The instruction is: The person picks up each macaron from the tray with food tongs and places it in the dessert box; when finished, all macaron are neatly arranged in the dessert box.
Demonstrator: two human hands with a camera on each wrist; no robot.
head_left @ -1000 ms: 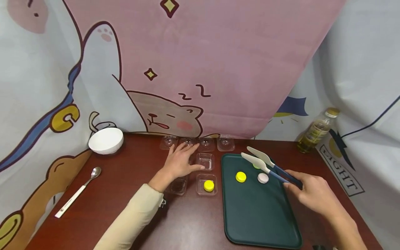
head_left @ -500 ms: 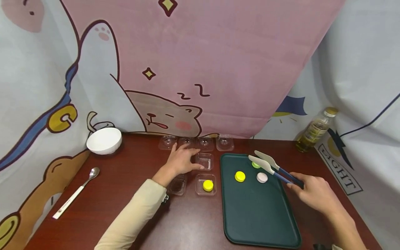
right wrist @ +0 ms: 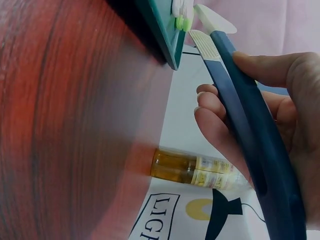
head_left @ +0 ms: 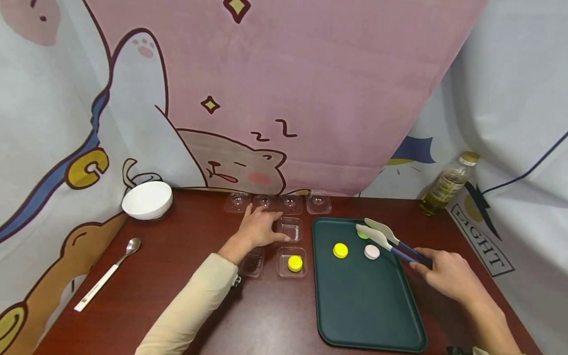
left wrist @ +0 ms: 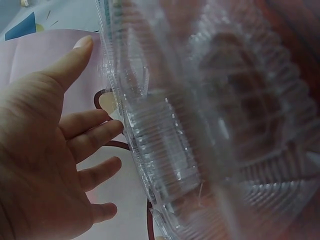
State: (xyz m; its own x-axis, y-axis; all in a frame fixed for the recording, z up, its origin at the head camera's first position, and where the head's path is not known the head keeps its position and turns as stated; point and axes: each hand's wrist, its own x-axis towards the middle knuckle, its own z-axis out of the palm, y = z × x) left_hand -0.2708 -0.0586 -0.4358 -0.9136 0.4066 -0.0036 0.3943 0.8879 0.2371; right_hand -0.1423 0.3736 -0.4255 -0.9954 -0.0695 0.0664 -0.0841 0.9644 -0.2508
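Observation:
My right hand [head_left: 448, 276] grips tongs [right wrist: 240, 100] with dark blue handles and cream tips. The slightly parted tips are right at a green macaron [head_left: 362, 235] on the dark green tray [head_left: 370, 305]. Nearby on that tray lie a yellow macaron [head_left: 340, 250] and a pale pink macaron [head_left: 372, 252]. Fingers spread, my left hand [head_left: 256, 229] hovers among clear plastic boxes, its thumb by the rear right box [head_left: 290, 229]. In the left wrist view, clear ribbed plastic [left wrist: 170, 145] fills the right side. One front box [head_left: 284, 271] holds another yellow macaron [head_left: 295, 264].
Several clear domed lids [head_left: 318, 203] line the back of the table. At the left are a white bowl [head_left: 147, 199] and a spoon [head_left: 106, 276] with a white handle. An oil bottle [head_left: 448, 185] stands at the back right. Printed cloth walls enclose the table.
The tongs have moved slightly right, and their tips now lie over the green macaron. My left hand has stayed almost in place beside the boxes.

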